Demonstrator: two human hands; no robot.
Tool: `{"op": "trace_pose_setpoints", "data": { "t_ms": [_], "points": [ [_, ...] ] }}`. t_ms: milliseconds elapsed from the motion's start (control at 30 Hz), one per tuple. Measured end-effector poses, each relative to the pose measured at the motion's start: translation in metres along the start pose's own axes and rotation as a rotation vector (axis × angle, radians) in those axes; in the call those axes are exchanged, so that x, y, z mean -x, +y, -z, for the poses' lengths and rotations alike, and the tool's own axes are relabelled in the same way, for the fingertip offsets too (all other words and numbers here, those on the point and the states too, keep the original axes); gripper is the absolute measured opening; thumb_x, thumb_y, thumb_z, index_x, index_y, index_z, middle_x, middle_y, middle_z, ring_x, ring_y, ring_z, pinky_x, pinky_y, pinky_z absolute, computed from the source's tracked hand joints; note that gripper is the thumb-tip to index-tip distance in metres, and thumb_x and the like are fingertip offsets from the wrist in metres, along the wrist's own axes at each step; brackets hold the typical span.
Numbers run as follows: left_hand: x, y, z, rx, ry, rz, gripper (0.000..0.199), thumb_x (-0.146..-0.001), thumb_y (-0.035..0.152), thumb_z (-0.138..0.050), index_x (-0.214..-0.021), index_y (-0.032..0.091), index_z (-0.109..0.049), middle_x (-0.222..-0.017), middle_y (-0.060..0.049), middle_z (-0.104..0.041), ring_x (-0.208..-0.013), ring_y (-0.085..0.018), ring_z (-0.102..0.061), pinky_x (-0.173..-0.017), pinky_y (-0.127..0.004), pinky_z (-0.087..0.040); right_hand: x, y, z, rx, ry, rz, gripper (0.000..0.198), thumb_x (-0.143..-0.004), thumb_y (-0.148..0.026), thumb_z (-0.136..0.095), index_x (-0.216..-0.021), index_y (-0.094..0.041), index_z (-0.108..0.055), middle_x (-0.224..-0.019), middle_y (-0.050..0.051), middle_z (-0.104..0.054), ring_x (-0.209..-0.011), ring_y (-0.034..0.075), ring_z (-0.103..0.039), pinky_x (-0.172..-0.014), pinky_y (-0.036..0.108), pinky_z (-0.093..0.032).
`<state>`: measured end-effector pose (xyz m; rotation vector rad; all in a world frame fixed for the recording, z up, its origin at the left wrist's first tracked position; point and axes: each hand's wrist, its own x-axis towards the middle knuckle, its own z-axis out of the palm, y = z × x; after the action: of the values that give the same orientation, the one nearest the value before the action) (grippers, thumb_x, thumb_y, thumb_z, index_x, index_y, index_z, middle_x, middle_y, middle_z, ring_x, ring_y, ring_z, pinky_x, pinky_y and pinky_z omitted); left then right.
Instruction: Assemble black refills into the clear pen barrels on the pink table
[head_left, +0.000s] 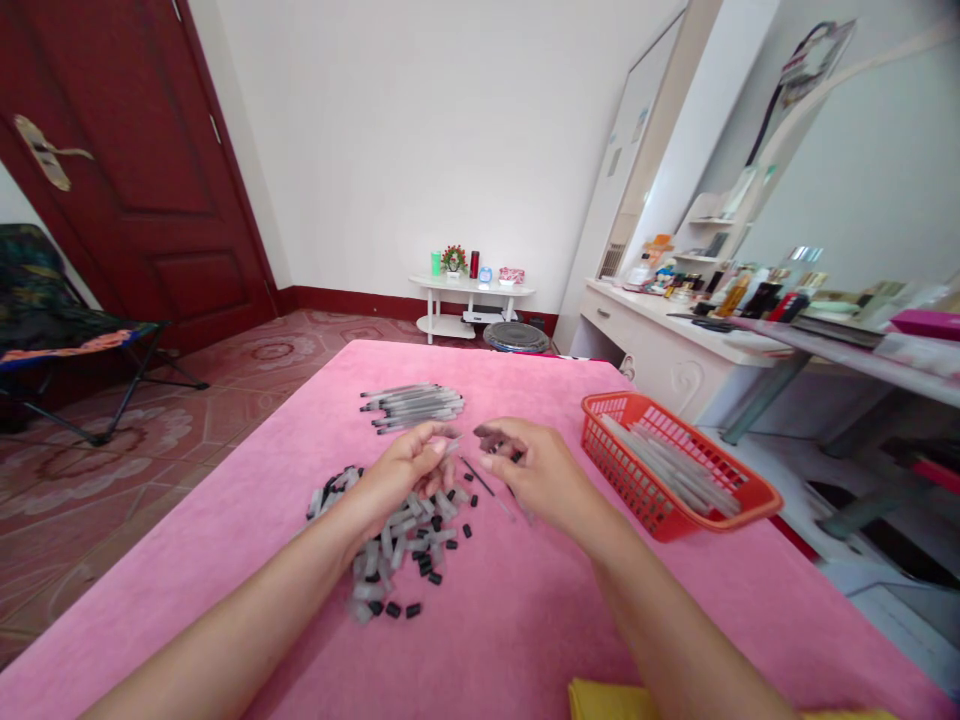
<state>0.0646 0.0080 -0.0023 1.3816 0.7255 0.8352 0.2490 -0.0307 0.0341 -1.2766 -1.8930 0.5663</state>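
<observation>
Over the middle of the pink-covered table, my left hand (424, 458) pinches a small clear piece that looks like a pen cap (452, 446). My right hand (525, 455) is just to its right, fingers curled; small dark bits show near its palm, but what it grips is unclear. Between and below the hands lies a thin dark refill-like stick (478, 477). Under my left hand and wrist spreads a heap of clear pen caps (397, 535) mixed with small black plugs (425, 565). Beyond the hands is a pile of pens (416, 405) with dark ends.
On the right, a red plastic basket (679, 525) holds clear pen barrels (667, 465). A yellow cloth (607, 700) lies at the near edge. Past the pink tablecloth (247, 560) stand a cluttered dressing table (675, 350), a low white stand (472, 288) and a folding chair (67, 330).
</observation>
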Motion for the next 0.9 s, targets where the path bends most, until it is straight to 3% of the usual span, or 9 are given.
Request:
{"op": "trace_pose_setpoints", "data": {
  "t_ms": [133,267,333,400,500,567,667,900],
  "points": [
    [0.008,0.004,-0.014,-0.056,-0.084,-0.011,0.057,-0.079,0.050,-0.049,-0.124,0.017,-0.038,-0.058,0.000,-0.058,-0.041,-0.008,-0.042,-0.042,-0.019,-0.027,0.005,-0.011,-0.019,-0.014,-0.048,0.068,0.025,-0.072,-0.012,-0.057,-0.094,-0.019,-0.066,-0.089,0.003,-0.067,-0.074,0.013,-0.059,-0.068,0.023,-0.042],
    [0.007,0.006,-0.013,-0.112,-0.096,0.016,0.056,-0.080,0.052,-0.046,-0.124,0.017,-0.039,-0.057,-0.001,-0.060,-0.038,-0.009,-0.043,-0.040,-0.019,-0.028,0.004,-0.001,-0.021,-0.044,-0.061,-0.007,0.016,-0.072,-0.012,-0.056,-0.084,-0.016,-0.066,-0.078,0.003,-0.067,-0.068,0.013,-0.058,-0.063,0.022,-0.042],
    [0.001,0.005,0.000,-0.164,0.024,-0.003,0.052,-0.081,0.050,-0.044,-0.120,0.016,-0.043,-0.055,0.000,-0.059,-0.037,-0.009,-0.042,-0.039,-0.019,-0.027,0.004,0.007,-0.023,-0.067,-0.091,-0.058,0.016,-0.071,-0.014,-0.057,-0.084,-0.015,-0.066,-0.076,0.003,-0.067,-0.067,0.013,-0.058,-0.062,0.022,-0.042],
    [-0.007,0.001,0.023,-0.239,0.222,-0.052,0.045,-0.082,0.045,-0.045,-0.114,0.013,-0.050,-0.055,0.000,-0.057,-0.039,-0.009,-0.043,-0.040,-0.019,-0.031,0.004,0.013,-0.027,-0.060,-0.153,-0.089,0.015,-0.070,-0.014,-0.059,-0.082,-0.014,-0.067,-0.076,0.003,-0.068,-0.067,0.014,-0.059,-0.061,0.023,-0.042],
    [-0.018,-0.012,0.068,-0.478,0.456,-0.178,0.032,-0.077,0.034,-0.051,-0.099,0.012,-0.062,-0.072,-0.006,-0.065,-0.063,-0.016,-0.058,-0.056,-0.024,-0.043,0.006,0.018,-0.033,0.000,-0.243,-0.098,0.018,-0.068,-0.014,-0.060,-0.083,-0.015,-0.068,-0.077,0.004,-0.068,-0.068,0.014,-0.059,-0.061,0.022,-0.041],
    [-0.023,-0.024,0.096,-0.630,0.456,-0.215,0.029,-0.075,0.029,-0.052,-0.096,0.015,-0.066,-0.088,-0.008,-0.068,-0.085,-0.021,-0.061,-0.076,-0.031,-0.045,0.008,0.020,-0.037,0.065,-0.256,-0.084,0.021,-0.068,-0.015,-0.060,-0.087,-0.016,-0.068,-0.078,0.003,-0.068,-0.069,0.014,-0.059,-0.062,0.022,-0.040],
    [-0.026,-0.042,0.122,-0.702,0.355,-0.205,0.032,-0.073,0.025,-0.050,-0.098,0.016,-0.067,-0.101,-0.007,-0.068,-0.102,-0.023,-0.057,-0.093,-0.036,-0.039,0.008,0.021,-0.039,0.158,-0.236,-0.067,0.021,-0.069,-0.017,-0.059,-0.087,-0.018,-0.069,-0.080,0.003,-0.068,-0.072,0.015,-0.059,-0.065,0.023,-0.039],
    [-0.029,-0.055,0.129,-0.956,0.331,-0.184,0.036,-0.070,0.018,-0.051,-0.103,0.016,-0.066,-0.105,-0.007,-0.066,-0.099,-0.022,-0.058,-0.092,-0.034,-0.040,0.007,0.021,-0.041,0.161,-0.239,-0.055,0.018,-0.072,-0.018,-0.056,-0.084,-0.018,-0.070,-0.080,0.003,-0.069,-0.072,0.014,-0.058,-0.063,0.022,-0.038]
  ]
}}
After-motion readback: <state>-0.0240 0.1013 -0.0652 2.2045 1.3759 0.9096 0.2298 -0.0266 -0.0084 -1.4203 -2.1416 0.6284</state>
